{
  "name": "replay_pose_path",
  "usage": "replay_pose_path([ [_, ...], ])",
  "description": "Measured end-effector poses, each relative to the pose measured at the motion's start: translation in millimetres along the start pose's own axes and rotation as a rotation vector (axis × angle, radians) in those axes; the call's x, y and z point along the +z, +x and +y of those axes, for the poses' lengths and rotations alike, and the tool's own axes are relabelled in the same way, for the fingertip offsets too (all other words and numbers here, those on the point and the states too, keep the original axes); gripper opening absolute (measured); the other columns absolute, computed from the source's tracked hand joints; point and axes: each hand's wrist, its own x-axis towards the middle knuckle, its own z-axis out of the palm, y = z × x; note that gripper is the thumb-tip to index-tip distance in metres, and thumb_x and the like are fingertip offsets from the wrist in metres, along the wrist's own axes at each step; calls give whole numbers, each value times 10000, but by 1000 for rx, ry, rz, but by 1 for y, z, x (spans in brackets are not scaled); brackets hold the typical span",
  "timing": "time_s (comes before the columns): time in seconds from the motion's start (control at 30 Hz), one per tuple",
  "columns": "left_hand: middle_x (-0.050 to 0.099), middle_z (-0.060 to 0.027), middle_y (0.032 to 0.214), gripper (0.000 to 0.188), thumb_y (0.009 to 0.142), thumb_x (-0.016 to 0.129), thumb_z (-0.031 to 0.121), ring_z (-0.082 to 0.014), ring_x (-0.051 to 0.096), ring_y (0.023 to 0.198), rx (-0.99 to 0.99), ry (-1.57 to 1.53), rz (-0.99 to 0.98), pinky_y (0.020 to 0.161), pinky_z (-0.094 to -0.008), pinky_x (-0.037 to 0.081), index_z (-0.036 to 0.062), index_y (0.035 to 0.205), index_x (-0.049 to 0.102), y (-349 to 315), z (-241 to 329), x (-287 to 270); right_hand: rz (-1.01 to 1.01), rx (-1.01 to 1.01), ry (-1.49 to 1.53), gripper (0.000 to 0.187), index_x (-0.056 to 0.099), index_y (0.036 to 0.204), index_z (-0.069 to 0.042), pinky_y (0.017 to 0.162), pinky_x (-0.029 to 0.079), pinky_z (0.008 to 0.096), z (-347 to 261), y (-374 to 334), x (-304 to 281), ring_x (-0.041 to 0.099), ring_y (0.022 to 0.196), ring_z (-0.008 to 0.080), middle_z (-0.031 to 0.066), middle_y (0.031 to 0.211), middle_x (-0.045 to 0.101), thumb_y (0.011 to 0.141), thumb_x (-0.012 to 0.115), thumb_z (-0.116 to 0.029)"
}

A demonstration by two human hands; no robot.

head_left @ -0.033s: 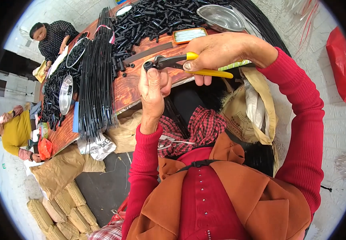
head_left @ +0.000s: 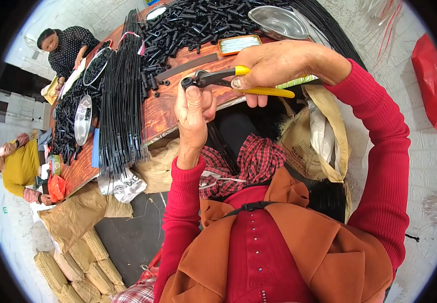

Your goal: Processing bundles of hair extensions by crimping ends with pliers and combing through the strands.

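Note:
Between the thumb and fingers of my left hand (head_left: 194,108) is a small round black plastic part (head_left: 187,82), held up over the table's front edge. My right hand (head_left: 266,70) is wrapped round the yellow handles of a pair of pliers (head_left: 269,92). The dark jaws of the pliers reach the black part from the right and touch its rim. Whether they grip it, I cannot make out. Behind my hands, a flat dark metal strip (head_left: 190,66) lies on the reddish wooden table (head_left: 163,110).
A large heap of black plastic tubes (head_left: 198,22) covers the far table, beside a steel bowl (head_left: 281,22) and an orange tray (head_left: 239,44) of thin pale pieces. Long black rods (head_left: 120,106) lie bundled at left. An opened paper sack (head_left: 312,136) stands below my right hand. Two other people sit at left.

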Motion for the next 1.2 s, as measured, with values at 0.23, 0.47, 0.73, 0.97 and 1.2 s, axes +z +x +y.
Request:
replay_pose_path([
  [0.23, 250, 60, 546, 380, 909, 372, 392, -33, 240, 435, -22, 8, 3, 397, -181, 183, 23, 976, 429, 1, 0, -1, 49, 9, 3, 281, 538, 850, 45, 601, 496, 263, -2, 0, 0, 598, 640, 148, 106, 745, 609, 870, 408, -203],
  [0.47, 252, 55, 551, 330, 922, 355, 358, -34, 240, 436, 22, 42, 12, 393, -182, 191, 35, 953, 412, 1, -2, -2, 117, 84, -101, 283, 544, 776, 22, 558, 477, 285, -14, 2, 7, 584, 599, 151, 86, 659, 585, 853, 427, -223],
  [0.73, 254, 58, 557, 327, 931, 331, 338, -29, 240, 436, 30, 66, 100, 385, -182, 190, 39, 1034, 413, 10, -9, -6, 506, -74, -358, 251, 520, 728, 35, 577, 436, 431, 12, 25, 32, 563, 627, 364, 224, 658, 550, 813, 467, -195],
  [0.97, 238, 62, 552, 518, 911, 307, 441, -22, 227, 443, -51, -147, 54, 382, -167, 168, 25, 1211, 375, 5, 3, -7, 218, -120, -57, 268, 493, 750, 28, 545, 431, 332, 8, 13, 7, 549, 577, 228, 112, 596, 510, 834, 450, -223],
  [1.2, 237, 57, 544, 416, 904, 326, 446, -26, 221, 430, -71, -167, -5, 378, -169, 170, 52, 960, 445, 0, 4, -10, 323, -157, -463, 230, 556, 844, 7, 550, 427, 376, -10, 6, 3, 547, 580, 282, 156, 621, 552, 802, 507, -214],
])
